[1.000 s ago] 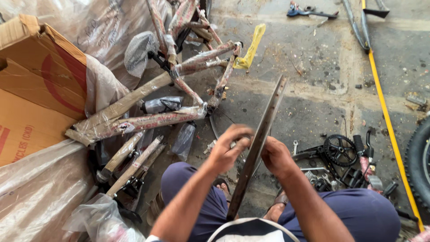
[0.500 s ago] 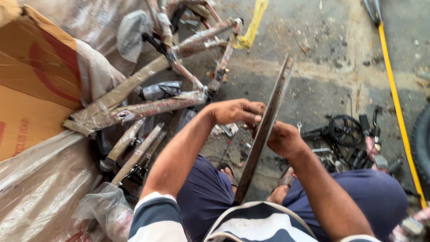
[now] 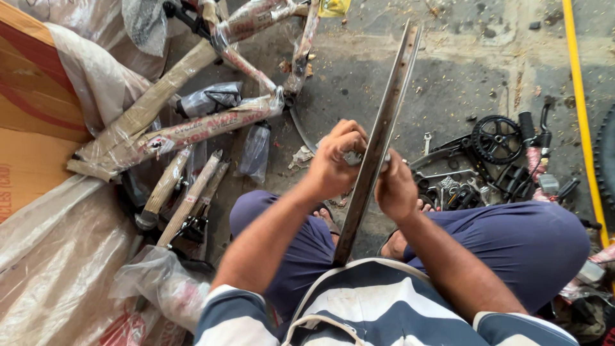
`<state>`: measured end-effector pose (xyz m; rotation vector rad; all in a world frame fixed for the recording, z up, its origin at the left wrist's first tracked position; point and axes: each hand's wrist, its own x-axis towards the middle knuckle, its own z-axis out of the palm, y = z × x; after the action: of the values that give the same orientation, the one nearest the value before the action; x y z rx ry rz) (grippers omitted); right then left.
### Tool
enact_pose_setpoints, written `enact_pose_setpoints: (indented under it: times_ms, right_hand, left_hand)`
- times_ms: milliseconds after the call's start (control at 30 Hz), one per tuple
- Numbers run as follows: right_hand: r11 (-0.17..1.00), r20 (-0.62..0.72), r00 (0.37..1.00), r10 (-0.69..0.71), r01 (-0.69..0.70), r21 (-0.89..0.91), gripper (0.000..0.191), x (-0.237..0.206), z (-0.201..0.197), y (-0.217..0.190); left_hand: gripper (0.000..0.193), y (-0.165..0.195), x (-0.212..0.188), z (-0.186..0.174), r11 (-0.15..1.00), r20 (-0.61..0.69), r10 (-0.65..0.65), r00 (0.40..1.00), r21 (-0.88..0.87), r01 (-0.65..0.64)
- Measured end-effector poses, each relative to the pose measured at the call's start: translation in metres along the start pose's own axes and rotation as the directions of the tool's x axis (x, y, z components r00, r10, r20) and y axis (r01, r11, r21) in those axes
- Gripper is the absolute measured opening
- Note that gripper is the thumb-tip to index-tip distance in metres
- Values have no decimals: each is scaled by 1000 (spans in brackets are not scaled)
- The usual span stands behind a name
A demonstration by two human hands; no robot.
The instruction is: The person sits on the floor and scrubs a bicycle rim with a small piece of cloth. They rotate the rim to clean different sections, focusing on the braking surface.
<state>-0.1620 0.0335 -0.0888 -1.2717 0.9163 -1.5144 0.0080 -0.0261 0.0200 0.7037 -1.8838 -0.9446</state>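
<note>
A bicycle wheel (image 3: 387,115) stands edge-on between my knees, so I see its metal rim as a thin grey strip running from my chest to the concrete floor. My left hand (image 3: 334,161) presses against the wheel's left side near its middle, fingers curled around a small metal part there. On the opposite side my right hand (image 3: 397,191) grips at the same height. What sits between the two hands is mostly hidden by the rim and my fingers.
A paper-wrapped bicycle frame (image 3: 192,125) lies to the left beside a cardboard box (image 3: 29,134) and plastic sheeting (image 3: 57,269). A black chainring with crank (image 3: 496,138), pedals and a small wrench (image 3: 428,142) lie right of the wheel. A yellow floor line (image 3: 580,96) and a tyre (image 3: 605,160) border the right.
Both hands have closed in on the middle of the wheel, the left one sliding further up its side. The wheel stays upright between my knees, and the view has come closer.
</note>
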Motion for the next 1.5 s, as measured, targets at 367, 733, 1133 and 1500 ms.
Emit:
enact_pose_setpoints:
  times_ms: [367,733,1133,1500]
  right_hand:
    - [768,96,865,492,-484,420,37,22,-7,-18]
    - [796,-13,912,409,-350,493,20,19,-2,-14]
    - [992,296,955,20,19,-127,22,23,-23,-14]
    - [875,58,993,104,-119,469,30,5,-1,-10]
  left_hand:
    - [47,2,-7,-22,911,211,-155,965,-347,223]
    - [34,7,-8,-9,993,42,-108,993,-40,109]
    - [39,11,9,-27,950,259,-84,962,-271,156]
    - [30,19,13,-25,926,185,-181,966,-300,231]
